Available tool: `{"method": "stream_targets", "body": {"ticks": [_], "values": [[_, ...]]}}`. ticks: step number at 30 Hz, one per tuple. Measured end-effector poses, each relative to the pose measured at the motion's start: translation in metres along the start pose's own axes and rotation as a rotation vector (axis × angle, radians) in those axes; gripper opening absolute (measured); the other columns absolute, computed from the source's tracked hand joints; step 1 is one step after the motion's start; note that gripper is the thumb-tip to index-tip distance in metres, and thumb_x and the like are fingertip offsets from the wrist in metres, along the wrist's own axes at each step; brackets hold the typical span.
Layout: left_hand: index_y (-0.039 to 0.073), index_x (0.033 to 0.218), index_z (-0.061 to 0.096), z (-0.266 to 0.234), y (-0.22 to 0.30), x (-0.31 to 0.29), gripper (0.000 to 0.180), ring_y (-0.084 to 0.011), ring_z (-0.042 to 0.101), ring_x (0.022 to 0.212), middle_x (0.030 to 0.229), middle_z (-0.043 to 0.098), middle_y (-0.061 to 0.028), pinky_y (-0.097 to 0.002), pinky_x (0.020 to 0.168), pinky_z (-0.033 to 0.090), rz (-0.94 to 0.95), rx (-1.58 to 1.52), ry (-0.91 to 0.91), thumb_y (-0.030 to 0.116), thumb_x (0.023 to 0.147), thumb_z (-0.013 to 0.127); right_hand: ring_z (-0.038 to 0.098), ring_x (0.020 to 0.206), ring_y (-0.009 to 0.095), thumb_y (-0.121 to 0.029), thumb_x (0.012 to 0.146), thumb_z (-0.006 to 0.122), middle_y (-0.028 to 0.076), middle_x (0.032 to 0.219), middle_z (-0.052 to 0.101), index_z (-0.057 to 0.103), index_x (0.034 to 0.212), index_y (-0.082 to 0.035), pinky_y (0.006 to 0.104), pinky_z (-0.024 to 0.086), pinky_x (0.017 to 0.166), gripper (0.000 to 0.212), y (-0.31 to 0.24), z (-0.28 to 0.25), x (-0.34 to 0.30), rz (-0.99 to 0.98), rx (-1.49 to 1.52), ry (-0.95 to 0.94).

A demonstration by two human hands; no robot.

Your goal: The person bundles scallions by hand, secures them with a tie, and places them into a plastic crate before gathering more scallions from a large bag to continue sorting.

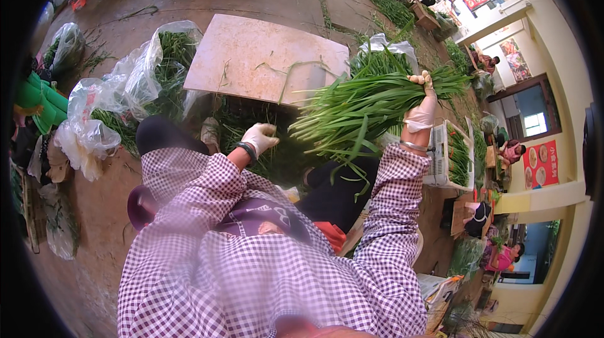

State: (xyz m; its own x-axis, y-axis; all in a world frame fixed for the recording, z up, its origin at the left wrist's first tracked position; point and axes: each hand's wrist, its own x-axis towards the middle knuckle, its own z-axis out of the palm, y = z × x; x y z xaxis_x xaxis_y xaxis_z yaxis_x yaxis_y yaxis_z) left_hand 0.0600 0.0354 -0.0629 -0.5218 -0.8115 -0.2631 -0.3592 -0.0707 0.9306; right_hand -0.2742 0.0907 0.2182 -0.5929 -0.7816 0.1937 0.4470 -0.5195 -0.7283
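The right hand (pixel 423 110) is closed round green stalks (pixel 368 104) at two o'clock; the left hand (pixel 259 139) (gloved) half curled, seemingly empty, desk (pixel 258 55) at its twelve o'clock

The palm of the right hand in a thin whitish glove (pixel 420 114) is out of sight against the large bunch of long, narrow green leaves with pale stems (pixel 362 106), which also covers the near right corner of the flat, pale pinkish rectangular desk (pixel 251 55). The left hand in a matching whitish glove (pixel 260 138) curls its fingers so that anything between them cannot be made out. The purple-and-white checked smock (pixel 277 281) is partly blurred and cut off below, while the distant person in pink (pixel 501 257) is too small for handwork to show.
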Motion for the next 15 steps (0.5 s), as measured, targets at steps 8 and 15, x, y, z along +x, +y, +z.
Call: {"method": "stream_targets", "body": {"ticks": [8,15], "values": [[0.005,0.122,0.057,0.013,0.048,0.010,0.044,-0.0239,0.048,0.120,0.128,0.053,-0.0103,-0.0328,0.103,0.037,0.123,-0.658,-0.299,0.025,0.085,0.069,0.059,0.075,0.021,-0.010,0.089,0.061,0.005,0.075,0.060,0.061,0.088,-0.002,0.0379,0.052,0.081,0.008,0.017,-0.027,0.020,0.120,0.074,0.107],[0.009,0.139,0.039,-0.006,0.081,-0.035,0.060,-0.0189,0.049,0.117,0.136,0.049,-0.0072,-0.0399,0.101,0.036,0.266,-1.224,-0.676,0.045,0.093,0.054,0.059,0.074,0.020,-0.010,0.088,0.060,0.004,0.073,0.060,0.058,0.082,-0.005,0.0343,0.051,0.081,0.008,-0.006,-0.035,0.013,0.076,0.069,0.056]]}}
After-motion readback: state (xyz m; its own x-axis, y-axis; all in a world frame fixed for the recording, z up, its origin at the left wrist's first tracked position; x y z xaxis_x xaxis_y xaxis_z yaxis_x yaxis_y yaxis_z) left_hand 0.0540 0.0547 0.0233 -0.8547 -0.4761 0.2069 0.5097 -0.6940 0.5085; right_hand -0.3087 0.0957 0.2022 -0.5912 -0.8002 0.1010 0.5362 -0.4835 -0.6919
